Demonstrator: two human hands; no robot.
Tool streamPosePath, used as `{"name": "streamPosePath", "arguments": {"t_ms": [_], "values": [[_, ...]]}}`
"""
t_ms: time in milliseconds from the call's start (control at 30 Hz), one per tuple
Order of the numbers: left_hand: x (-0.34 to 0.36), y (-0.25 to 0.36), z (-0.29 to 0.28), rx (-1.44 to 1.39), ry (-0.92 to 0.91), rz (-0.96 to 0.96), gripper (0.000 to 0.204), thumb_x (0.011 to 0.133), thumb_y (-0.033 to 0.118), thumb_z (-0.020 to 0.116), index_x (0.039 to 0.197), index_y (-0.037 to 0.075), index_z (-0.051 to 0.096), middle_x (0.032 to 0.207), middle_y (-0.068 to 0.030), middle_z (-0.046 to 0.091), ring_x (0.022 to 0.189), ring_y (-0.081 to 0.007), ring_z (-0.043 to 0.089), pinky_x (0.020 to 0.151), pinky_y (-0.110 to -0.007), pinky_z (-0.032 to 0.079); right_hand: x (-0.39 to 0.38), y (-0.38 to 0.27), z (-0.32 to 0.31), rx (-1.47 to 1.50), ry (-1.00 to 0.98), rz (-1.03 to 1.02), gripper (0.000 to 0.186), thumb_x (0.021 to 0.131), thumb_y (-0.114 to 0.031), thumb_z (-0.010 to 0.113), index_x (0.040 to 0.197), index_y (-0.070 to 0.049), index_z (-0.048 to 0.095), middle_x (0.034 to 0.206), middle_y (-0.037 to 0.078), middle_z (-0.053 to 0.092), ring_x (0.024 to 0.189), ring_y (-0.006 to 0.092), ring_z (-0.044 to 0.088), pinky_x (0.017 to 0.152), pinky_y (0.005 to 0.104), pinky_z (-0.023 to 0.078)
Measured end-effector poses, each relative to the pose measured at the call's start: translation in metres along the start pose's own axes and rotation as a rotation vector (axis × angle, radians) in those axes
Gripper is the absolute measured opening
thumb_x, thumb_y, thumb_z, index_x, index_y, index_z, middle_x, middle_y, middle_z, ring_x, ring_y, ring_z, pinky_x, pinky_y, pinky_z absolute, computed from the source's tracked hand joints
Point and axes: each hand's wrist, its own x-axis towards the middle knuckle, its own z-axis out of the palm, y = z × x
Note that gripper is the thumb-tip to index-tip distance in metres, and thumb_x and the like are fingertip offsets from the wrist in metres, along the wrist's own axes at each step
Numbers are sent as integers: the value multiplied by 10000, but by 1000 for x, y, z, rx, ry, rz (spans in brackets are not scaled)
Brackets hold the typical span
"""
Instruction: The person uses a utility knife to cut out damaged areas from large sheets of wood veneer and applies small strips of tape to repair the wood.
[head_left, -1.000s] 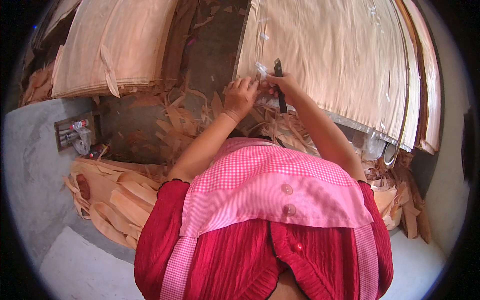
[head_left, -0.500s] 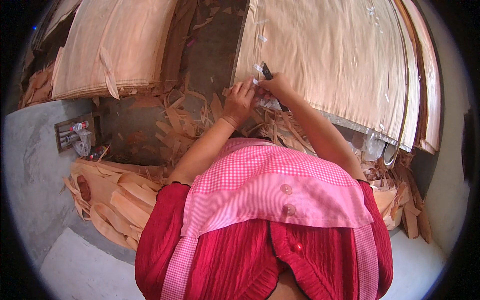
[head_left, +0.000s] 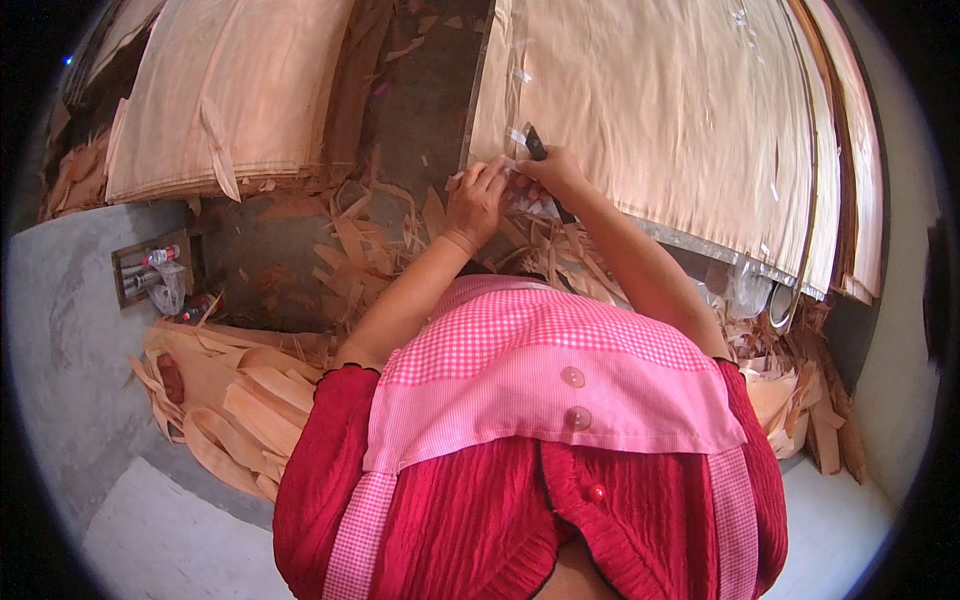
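While a stack of thin wood sheets (head_left: 260, 90) fills the upper left, with a loose strip (head_left: 217, 150) lying over its near end, a wall niche (head_left: 195, 262) below holds a bottle (head_left: 160, 256) and a clear bag (head_left: 168, 290). Further down lies a heap of wood offcuts (head_left: 265, 395) with a reddish-brown lump (head_left: 171, 378) on it. Curled shavings (head_left: 350, 240) litter the floor between the stacks and would crowd the feet there.

Next comes the left hand (head_left: 477, 203), its fingers bent together at the near left corner of the right-hand stack (head_left: 650, 120); whether they pinch anything, I cannot tell. A narrow strip (head_left: 490, 100) runs up that stack's left side, and small white pieces, one far (head_left: 522, 75) and one near (head_left: 516, 136), sit along its line, so that stretch looks done. The nearest end is hidden by the hands, and whether it has a piece cannot be told.

The right hand (head_left: 556, 172) is closed around a slim black tool (head_left: 535, 143), its fingertips close to the left ones. The hands and tool cover the corner. Farther right, a plastic bag (head_left: 748, 290) and a metal ring (head_left: 781, 304) hang beside the stack's near edge, above more offcuts (head_left: 800, 395).
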Motion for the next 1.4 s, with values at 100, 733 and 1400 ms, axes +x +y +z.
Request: {"name": "streamPosePath", "arguments": {"t_ms": [100,733,1400], "values": [[0,2,0,37,-12,13,312,760,204,564,1044,75,556,1186,-29,508,1021,-206,471,846,-360,352,3,1,1,-63,18,12,191,760,-173,600,732,16,599,607,80,615,429,153,566,373,265,436],[1,6,2,57,-55,-99,466,760,338,568,1172,134,498,1233,2,455,1080,-190,423,873,-384,321,9,14,-4,-99,59,89,142,727,-108,593,733,33,613,647,130,625,514,187,617,440,279,477],[-2,40,2,-96,-266,85,670,803,414,502,1313,32,295,1390,-111,246,1288,-270,218,1043,-449,161,-76,54,-39,181,339,-27,203,778,-118,601,936,9,603,656,42,574,586,87,559,475,219,433]]}}
